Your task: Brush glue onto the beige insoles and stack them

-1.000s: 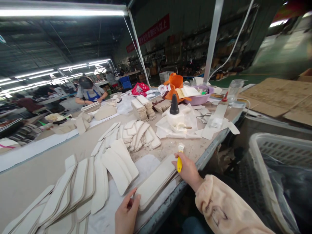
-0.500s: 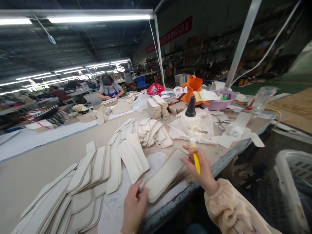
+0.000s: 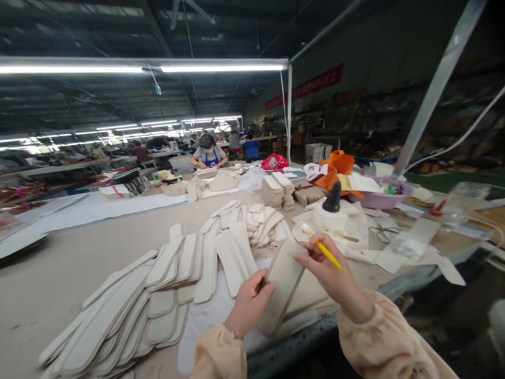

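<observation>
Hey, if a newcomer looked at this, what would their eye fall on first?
Probably the yellow handle in the right hand, beside the pale panel tilted between it and the left hand. Next, perhaps, the orange material by the lilac basin, farther back on the right, then the fanned pale pieces on the left.

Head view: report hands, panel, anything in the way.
Left hand gripping tilted, round-cornered panel by left edge. Right hand on its upper end, also holding yellow-handled brush. Fanned panels close by, just beyond left.
</observation>
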`<control>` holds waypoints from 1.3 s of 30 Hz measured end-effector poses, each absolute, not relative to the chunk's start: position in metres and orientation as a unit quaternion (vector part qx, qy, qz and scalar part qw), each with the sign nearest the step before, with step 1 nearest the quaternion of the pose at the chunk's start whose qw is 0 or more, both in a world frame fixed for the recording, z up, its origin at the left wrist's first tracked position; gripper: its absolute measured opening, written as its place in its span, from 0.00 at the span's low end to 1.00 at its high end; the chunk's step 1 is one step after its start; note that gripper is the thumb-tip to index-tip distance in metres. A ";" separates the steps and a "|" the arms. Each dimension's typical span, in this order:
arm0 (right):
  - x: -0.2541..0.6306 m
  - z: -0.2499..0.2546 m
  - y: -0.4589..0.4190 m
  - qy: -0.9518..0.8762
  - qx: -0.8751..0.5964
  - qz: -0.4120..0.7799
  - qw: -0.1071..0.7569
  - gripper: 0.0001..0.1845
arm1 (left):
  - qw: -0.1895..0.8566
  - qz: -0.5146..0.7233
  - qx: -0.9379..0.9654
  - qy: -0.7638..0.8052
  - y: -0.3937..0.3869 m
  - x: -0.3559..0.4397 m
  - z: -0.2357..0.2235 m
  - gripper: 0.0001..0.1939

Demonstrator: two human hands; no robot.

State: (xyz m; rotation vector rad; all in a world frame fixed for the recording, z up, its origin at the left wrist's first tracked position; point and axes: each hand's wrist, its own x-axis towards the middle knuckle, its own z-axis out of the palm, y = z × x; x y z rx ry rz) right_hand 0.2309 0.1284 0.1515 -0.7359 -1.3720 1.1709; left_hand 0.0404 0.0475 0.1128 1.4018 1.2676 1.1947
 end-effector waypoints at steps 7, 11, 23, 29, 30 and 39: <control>0.229 0.182 0.112 -0.577 -0.287 0.532 0.549 0.22 | 0.474 0.507 0.504 0.515 0.026 0.062 0.123 0.17; 0.226 0.194 0.106 -0.565 -0.281 0.552 0.545 0.22 | 0.501 0.539 0.458 0.498 0.013 0.071 0.132 0.17; 0.218 0.196 0.099 -0.523 -0.242 0.582 0.574 0.24 | 0.773 0.505 0.301 0.239 -0.023 0.087 0.101 0.20; 0.218 0.192 0.103 -0.513 -0.249 0.565 0.597 0.25 | 0.817 0.462 0.230 0.255 -0.047 0.093 0.096 0.28; 0.218 0.190 0.104 -0.512 -0.249 0.566 0.596 0.25 | 0.818 0.461 0.230 0.256 -0.049 0.094 0.097 0.27; 0.221 0.179 0.111 -0.509 -0.269 0.576 0.581 0.26 | 0.786 0.479 0.228 0.317 -0.056 0.104 0.093 0.13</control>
